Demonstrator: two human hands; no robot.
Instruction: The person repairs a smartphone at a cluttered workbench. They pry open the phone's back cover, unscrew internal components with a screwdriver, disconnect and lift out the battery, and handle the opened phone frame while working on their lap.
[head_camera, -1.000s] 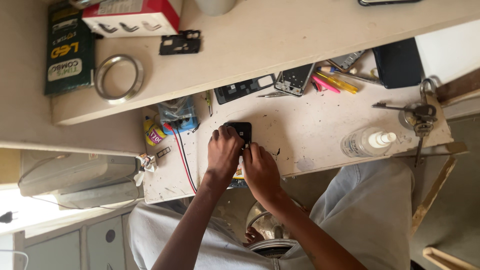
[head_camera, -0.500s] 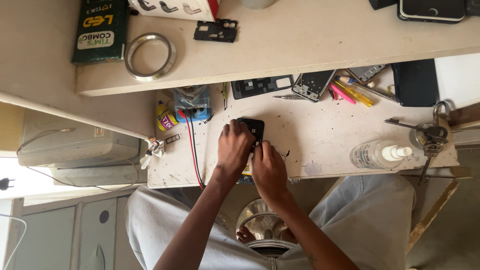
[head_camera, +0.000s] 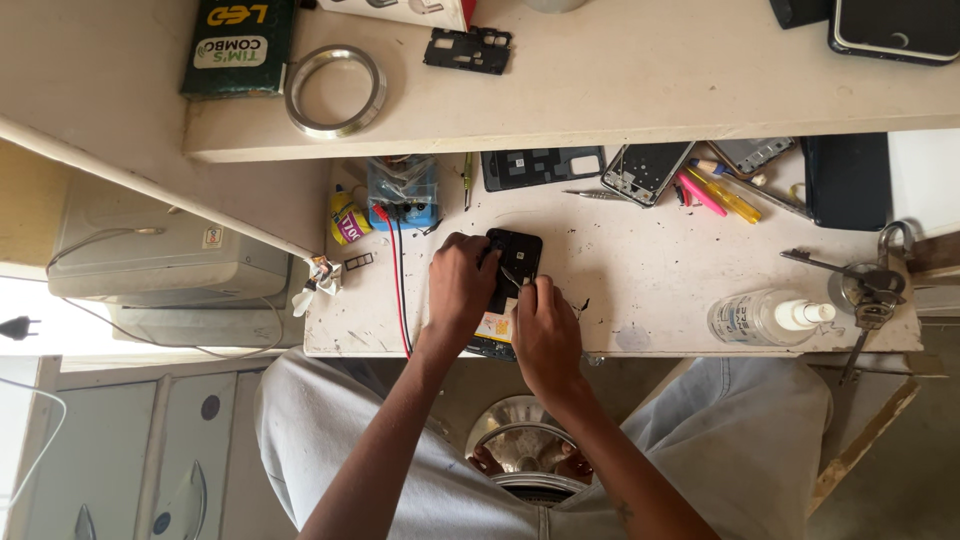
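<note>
an opened black phone (head_camera: 512, 262) lies on the scuffed white workbench (head_camera: 660, 290), near its front edge and a little left of the middle, with a pale sticker and an orange patch showing on its near half. the left hand (head_camera: 458, 285) is curled over the phone's left side and grips it against the bench. the right hand (head_camera: 545, 325) is closed in a pinch around a thin metal tool (head_camera: 513, 278), probably tweezers, whose tip rests on the exposed inside of the phone; what the tip touches is too small to be made out.

the work appears to be fine picking or prying inside the body. it would be done best with the phone held flat and firm under the left hand, the right wrist braced on the bench edge, and the tip moved lightly so that nothing is scratched or flicked away.

behind the phone, a clear-lidded blue parts box (head_camera: 402, 190) trails a red lead (head_camera: 400, 280). further right lie a black plastic phone frame (head_camera: 542, 167), a stripped metal-edged frame (head_camera: 645, 170), pink and yellow plastic pry tools (head_camera: 715, 192), a clear spray bottle (head_camera: 765, 316) and a bunch of keys (head_camera: 868, 285). on the shelf above, a bare metal ring (head_camera: 334, 89) shines.
</note>
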